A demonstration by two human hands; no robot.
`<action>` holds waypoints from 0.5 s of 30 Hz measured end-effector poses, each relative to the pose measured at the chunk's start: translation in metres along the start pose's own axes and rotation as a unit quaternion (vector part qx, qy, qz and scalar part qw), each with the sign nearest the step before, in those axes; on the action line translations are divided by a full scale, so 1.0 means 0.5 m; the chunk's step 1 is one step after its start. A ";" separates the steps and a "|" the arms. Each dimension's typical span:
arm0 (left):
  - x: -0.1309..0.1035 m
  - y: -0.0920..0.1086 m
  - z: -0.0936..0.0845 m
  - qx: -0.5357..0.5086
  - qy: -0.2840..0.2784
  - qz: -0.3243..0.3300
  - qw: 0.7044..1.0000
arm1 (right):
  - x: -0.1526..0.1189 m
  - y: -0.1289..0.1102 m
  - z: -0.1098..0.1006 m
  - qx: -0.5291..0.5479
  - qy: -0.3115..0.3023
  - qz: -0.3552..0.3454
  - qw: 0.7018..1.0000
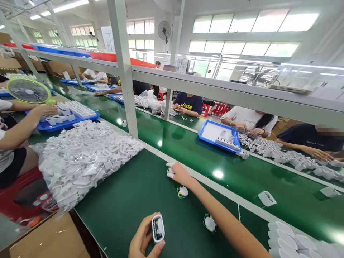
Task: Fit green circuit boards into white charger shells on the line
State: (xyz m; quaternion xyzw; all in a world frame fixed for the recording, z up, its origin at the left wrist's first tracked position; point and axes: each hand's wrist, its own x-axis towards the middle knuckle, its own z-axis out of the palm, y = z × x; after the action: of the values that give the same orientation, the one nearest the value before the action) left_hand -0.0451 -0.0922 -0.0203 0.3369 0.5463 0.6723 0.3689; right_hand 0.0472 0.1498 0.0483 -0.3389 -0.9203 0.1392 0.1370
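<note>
My left hand (145,238) holds a white plastic housing (158,229) upright near the front of the green table. Through the housing's open oval end, dark and white parts show inside. Stretched out across the table, my right hand (177,172), with white covers on its fingertips, pinches a small circuit board (169,170), mostly hidden by the fingers. Closer to me lies another circuit board (183,192) with a white blob on it. A similar circuit board (210,223) rests beside my right forearm.
A clear bag heaped with white plastic parts (88,154) covers the table's left side. White housings (287,240) stand grouped at bottom right. Beyond a metal post (123,71) runs a green conveyor (188,150) carrying a loose housing (267,198) and a blue tray (219,136). Co-workers sit opposite and at left.
</note>
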 end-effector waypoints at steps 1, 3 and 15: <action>0.002 0.010 0.005 -0.005 -0.007 -0.003 1.000 | -0.022 -0.019 0.009 -0.002 -0.013 -0.010 1.000; 0.002 0.043 0.014 -0.013 -0.035 0.015 0.999 | -0.064 -0.055 0.024 -0.002 -0.032 -0.025 0.999; -0.044 0.205 0.043 0.081 -0.168 0.277 0.942 | -0.338 -0.216 -0.145 0.268 0.069 0.086 0.957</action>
State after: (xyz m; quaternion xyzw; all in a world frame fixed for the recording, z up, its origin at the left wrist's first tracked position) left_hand -0.0288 -0.1140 0.0831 0.6119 0.4137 0.6352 0.2257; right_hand 0.1328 -0.0292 0.1261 -0.3760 -0.8050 0.3685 0.2735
